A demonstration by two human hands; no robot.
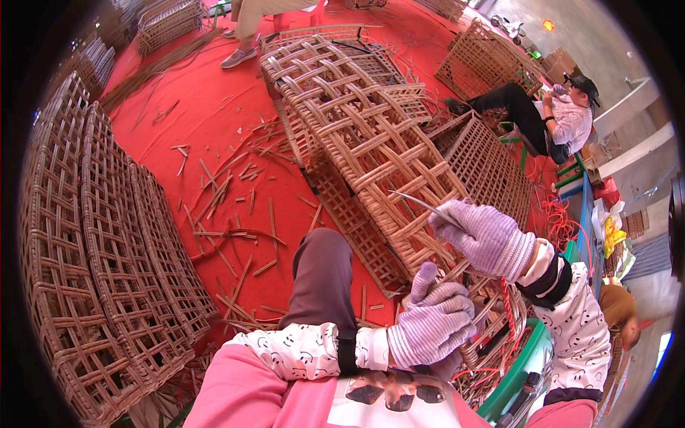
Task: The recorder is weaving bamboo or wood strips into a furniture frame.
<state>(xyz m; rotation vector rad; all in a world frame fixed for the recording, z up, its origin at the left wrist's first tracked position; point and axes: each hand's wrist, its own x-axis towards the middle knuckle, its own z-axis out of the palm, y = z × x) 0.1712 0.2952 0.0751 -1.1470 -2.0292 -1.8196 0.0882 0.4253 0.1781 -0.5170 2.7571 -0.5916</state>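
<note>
Right hand (487, 237), in a striped purple knit glove, is curled shut around a thin pale rattan strip (422, 205). The strip sticks out past the knuckles, up and to the left, its long axis slanting from the fist toward the upper left, the free tip hanging over the weave. Fingers are wrapped tight, thumb side tucked toward the strip.

Left hand (434, 321), same kind of glove, sits just below and a little left of the right fist. It is bunched closed with 1 finger (424, 276) poking straight up, pressed against the near edge of the woven rattan frame (371, 135). Whether it pinches a strand underneath, I cannot tell; the glove hides the fingertips.

That frame is the big piece here: an open lattice of thick tan cane, its long axis running away from the fingers toward the upper left, its near end right under both hands and its far end pointing at the top of the view.

Left of the fingers, beyond a dark-clad knee (322, 274), cut cane scraps (232, 214) litter the red floor mat (214, 100). Farther left stands a row of finished woven panels (93, 250) on edge. Up and right of the fingers, a seated person (549, 118) in a cap works beside another basket (485, 60).
</note>
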